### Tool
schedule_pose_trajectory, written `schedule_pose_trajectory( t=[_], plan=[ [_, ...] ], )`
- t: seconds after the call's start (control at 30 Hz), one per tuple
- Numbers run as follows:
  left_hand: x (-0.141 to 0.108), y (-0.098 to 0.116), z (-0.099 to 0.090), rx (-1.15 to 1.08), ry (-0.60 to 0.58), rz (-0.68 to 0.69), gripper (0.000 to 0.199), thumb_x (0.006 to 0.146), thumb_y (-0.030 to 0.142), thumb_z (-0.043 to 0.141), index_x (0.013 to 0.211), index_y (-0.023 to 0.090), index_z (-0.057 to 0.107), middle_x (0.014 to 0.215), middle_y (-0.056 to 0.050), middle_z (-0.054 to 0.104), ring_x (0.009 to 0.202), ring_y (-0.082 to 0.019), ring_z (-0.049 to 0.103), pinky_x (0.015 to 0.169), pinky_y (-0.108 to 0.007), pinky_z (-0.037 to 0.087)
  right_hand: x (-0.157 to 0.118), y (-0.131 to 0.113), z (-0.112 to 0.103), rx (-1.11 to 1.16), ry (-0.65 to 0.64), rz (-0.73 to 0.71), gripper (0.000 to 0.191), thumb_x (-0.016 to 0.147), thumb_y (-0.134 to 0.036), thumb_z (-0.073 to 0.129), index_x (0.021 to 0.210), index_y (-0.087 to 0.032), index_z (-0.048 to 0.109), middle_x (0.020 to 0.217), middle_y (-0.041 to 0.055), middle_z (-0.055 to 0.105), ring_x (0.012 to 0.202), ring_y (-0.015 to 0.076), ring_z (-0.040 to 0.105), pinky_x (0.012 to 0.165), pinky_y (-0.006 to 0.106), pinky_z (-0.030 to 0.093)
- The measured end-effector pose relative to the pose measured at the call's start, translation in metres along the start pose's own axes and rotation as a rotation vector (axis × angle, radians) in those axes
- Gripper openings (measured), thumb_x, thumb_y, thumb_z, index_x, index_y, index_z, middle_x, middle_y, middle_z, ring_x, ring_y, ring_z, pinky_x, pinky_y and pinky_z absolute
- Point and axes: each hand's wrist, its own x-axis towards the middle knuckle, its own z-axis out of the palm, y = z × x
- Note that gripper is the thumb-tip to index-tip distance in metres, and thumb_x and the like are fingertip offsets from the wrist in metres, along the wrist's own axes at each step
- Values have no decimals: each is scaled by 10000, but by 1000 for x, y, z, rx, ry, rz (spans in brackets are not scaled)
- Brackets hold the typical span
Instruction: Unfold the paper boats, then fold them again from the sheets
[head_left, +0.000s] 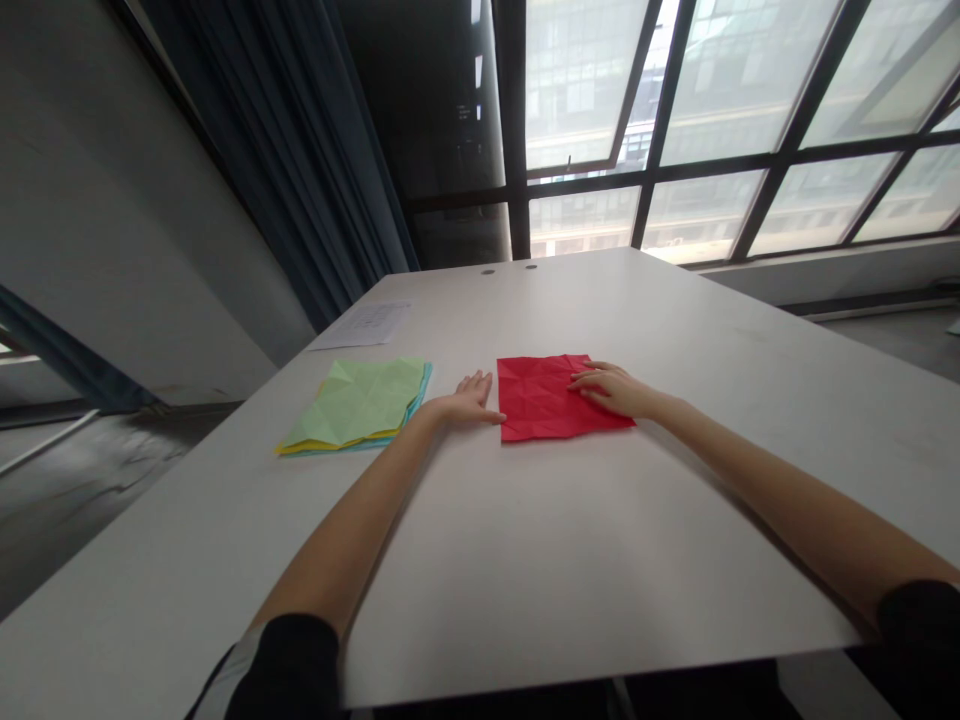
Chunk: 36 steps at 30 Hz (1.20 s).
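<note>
A red sheet of paper (541, 398) with crease lines lies spread on the white table (570, 560). Fingers stretched, my left hand (469, 400) rests at the sheet's left edge, its thumb reaching the paper near the lower left corner. On the right part of the sheet, my right hand (611, 388) lies flat with its fingers over the paper. To the left of my left hand is a stack of creased papers (360, 400), light green on top, with yellow and blue edges showing beneath.
A printed white sheet (366, 325) lies near the table's left edge, behind the stack. Two small round dark spots (488, 272) mark the far end of the table. Beyond stand a dark blue curtain (292, 130) and large framed windows (585, 90).
</note>
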Motion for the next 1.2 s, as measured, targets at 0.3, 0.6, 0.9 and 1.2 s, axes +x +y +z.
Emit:
schedule_pose_trajectory(
  t=[0.3, 0.6, 0.9, 1.2],
  plan=[
    [4, -1, -1, 18, 102, -68, 733, 771, 661, 205, 1316, 197, 360, 1442, -106, 240, 1340, -249, 152, 1056, -358, 166, -3, -14, -5, -36, -24, -11, 444, 855, -483, 360, 1136, -243, 607, 1064, 100, 590, 1019, 250, 506, 921, 400, 348],
    [0, -1, -3, 41, 157, -40, 715, 701, 595, 431, 1290, 191, 396, 1367, -91, 375, 1288, -246, 263, 1049, -323, 205, -4, -13, -7, -55, -5, 55, 368, 867, -406, 357, 1065, -254, 627, 1031, 82, 594, 968, 233, 522, 873, 374, 376],
    [-1, -5, -5, -18, 171, -43, 700, 684, 556, 492, 1275, 188, 424, 1364, -81, 390, 1283, -255, 281, 1048, -313, 220, -8, 26, 8, -100, 101, 263, 416, 820, -359, 429, 1171, -161, 531, 1161, 112, 572, 1055, 248, 503, 924, 379, 366],
    [13, -18, 4, -368, 361, 96, 555, 636, 242, 609, 1173, 139, 515, 1040, -78, 626, 922, -194, 586, 822, -278, 441, -5, 28, 9, 73, 184, 295, 535, 735, -322, 571, 1226, -135, 470, 1054, 125, 596, 943, 229, 558, 862, 367, 430]
  ],
)
